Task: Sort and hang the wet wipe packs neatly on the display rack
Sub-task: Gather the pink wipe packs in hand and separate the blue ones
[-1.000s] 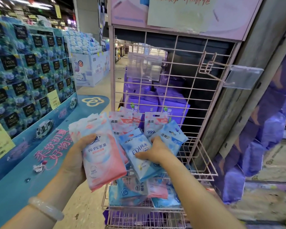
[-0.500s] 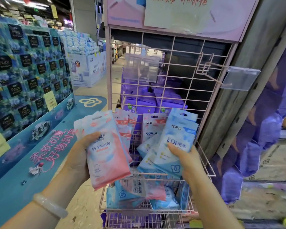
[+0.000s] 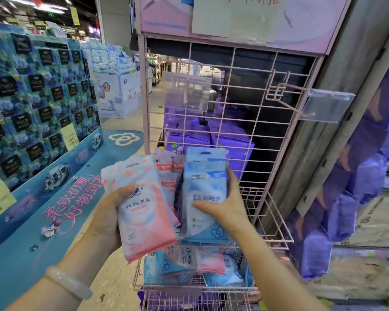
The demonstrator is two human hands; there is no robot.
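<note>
My left hand [image 3: 109,212] grips a stack of pink and white wet wipe packs [image 3: 144,212], fanned, at the lower centre. My right hand [image 3: 228,207] holds a stack of blue wet wipe packs [image 3: 203,187] upright, right beside the pink ones. Both stacks are in front of the pink wire display rack [image 3: 245,104]. Two bare hooks stick out of the rack: a left hook [image 3: 185,95] behind a clear label holder and a right hook [image 3: 285,93] ending in a clear label holder [image 3: 326,106]. Several more packs [image 3: 189,263] lie in the rack's wire basket [image 3: 276,230] below my hands.
A blue promotional stand [image 3: 54,198] stacked with blue tissue boxes [image 3: 36,104] fills the left. Purple packs [image 3: 211,140] sit behind the rack grid. A grey pillar [image 3: 337,122] and purple wrapped goods [image 3: 357,187] stand on the right. The shop aisle runs behind the rack.
My right hand has lifted the blue packs out of the fan and turned them upright, squared into a stack beside the pink packs. My left hand has stayed put.
</note>
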